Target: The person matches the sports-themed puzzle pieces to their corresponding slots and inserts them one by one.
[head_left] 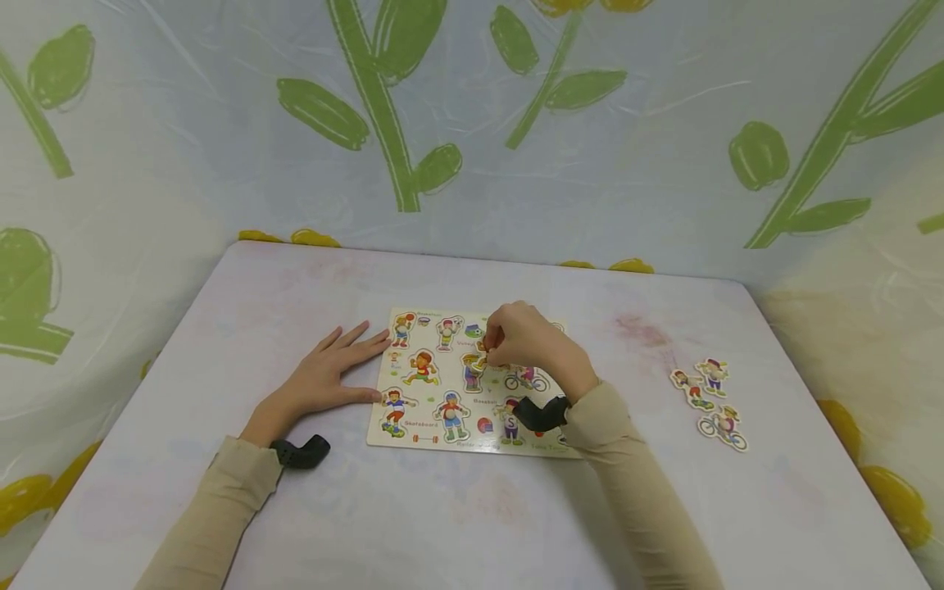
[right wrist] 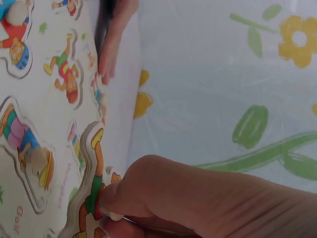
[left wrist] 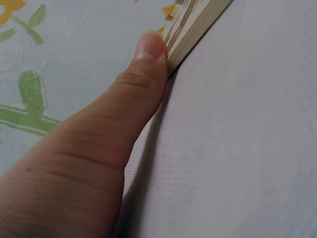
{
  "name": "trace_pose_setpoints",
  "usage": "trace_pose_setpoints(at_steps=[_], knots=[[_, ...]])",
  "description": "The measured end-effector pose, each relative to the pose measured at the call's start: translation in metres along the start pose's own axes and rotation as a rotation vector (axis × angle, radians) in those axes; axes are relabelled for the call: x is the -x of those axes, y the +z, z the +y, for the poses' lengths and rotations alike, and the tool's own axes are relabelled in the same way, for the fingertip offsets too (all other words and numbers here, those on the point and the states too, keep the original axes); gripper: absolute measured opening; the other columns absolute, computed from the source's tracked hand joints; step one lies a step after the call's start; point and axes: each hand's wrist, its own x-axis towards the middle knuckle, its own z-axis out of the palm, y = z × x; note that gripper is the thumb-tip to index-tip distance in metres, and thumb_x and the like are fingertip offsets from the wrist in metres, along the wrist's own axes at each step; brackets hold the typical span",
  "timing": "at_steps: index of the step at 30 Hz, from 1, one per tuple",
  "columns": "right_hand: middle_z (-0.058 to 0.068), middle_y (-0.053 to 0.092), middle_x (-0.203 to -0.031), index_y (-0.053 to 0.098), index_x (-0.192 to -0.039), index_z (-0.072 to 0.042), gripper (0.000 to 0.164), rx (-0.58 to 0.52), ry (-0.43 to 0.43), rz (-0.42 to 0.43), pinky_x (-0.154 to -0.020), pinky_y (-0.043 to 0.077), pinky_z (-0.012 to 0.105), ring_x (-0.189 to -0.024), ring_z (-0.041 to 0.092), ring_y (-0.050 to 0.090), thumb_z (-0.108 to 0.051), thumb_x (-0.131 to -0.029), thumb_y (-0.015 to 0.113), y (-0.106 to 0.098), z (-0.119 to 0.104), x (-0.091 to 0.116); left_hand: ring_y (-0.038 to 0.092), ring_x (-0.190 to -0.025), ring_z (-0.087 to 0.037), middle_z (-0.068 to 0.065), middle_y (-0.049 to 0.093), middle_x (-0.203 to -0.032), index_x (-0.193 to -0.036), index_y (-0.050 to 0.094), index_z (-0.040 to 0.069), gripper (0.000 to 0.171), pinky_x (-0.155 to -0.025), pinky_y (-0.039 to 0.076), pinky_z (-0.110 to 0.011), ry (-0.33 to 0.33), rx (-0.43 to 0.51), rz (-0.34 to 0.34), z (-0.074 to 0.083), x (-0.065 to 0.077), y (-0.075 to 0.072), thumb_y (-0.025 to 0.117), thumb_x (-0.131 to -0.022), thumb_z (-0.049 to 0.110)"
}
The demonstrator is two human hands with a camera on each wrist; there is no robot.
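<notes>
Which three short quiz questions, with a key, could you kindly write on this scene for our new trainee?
1. Multiple choice: What is the right grip pinching?
A) A pencil
B) A cutout figure piece
C) A spoon

2. True or false: The left grip touches the left edge of the picture board.

3. Count: How many loose pieces lie on the table to the right of the board in the head view?

Key:
1. B
2. True; the thumb meets the edge in the left wrist view.
3. Three
</notes>
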Motion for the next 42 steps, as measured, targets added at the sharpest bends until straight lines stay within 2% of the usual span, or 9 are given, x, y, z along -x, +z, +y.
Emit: trace_pose_setpoints(at_steps=[7,15,22,28,42], knots=[[0.001,0.065,-0.078,0.071,-0.077,-0.010,0.009,0.011,0.006,-0.022,-0.060,0.048,0.027,-0.068,0.017,0.055,-0.008,-0.076,0.080,0.011,-0.012,-0.017,0.016,-0.151,-0.024,0.011,0.032,-0.159,-0.154,0.040,0.025,0.090,-0.123,0.003,-0.047,-0.003,-0.001,-0.002,0.000,0.000,-0.001,0.067,-0.081,0.069],[-0.001,0.064,-0.075,0.070,-0.076,-0.011,0.008,0.028,-0.043,-0.037,-0.056,0.047,0.026,-0.063,0.016,0.055,-0.008,-0.078,0.077,0.028,-0.022,-0.034,0.015,-0.151,-0.024,0.011,0.032,-0.159,-0.154,0.040,0.025,0.091,-0.123,0.003,-0.048,-0.008,0.002,-0.006,-0.002,0.000,0.000,0.066,-0.080,0.070],[-0.002,0.064,-0.074,0.070,-0.077,-0.012,0.010,0.017,-0.050,-0.062,-0.056,0.049,0.026,-0.061,0.015,0.058,-0.011,-0.081,0.079,0.042,-0.035,-0.043,0.015,-0.151,-0.024,0.011,0.032,-0.159,-0.154,0.040,0.025,0.090,-0.122,0.004,-0.049,0.005,0.002,-0.005,-0.003,-0.001,-0.001,0.066,-0.080,0.070],[-0.003,0.063,-0.072,0.068,-0.073,-0.015,0.018,0.059,-0.061,-0.063,-0.054,0.047,0.025,-0.061,0.013,0.056,-0.019,-0.079,0.084,0.054,-0.041,-0.053,0.018,-0.151,-0.026,0.010,0.034,-0.159,-0.154,0.040,0.024,0.090,-0.122,0.005,-0.051,0.023,0.002,0.009,-0.004,-0.001,-0.001,0.068,-0.080,0.068],[-0.003,0.063,-0.070,0.068,-0.071,-0.012,0.018,0.064,-0.058,-0.080,-0.057,0.045,0.023,-0.063,0.013,0.055,-0.018,-0.080,0.083,0.068,-0.047,-0.066,0.020,-0.150,-0.027,0.009,0.034,-0.159,-0.154,0.040,0.024,0.090,-0.122,0.006,-0.052,0.039,-0.005,0.026,-0.005,-0.002,0.001,0.069,-0.080,0.067]])
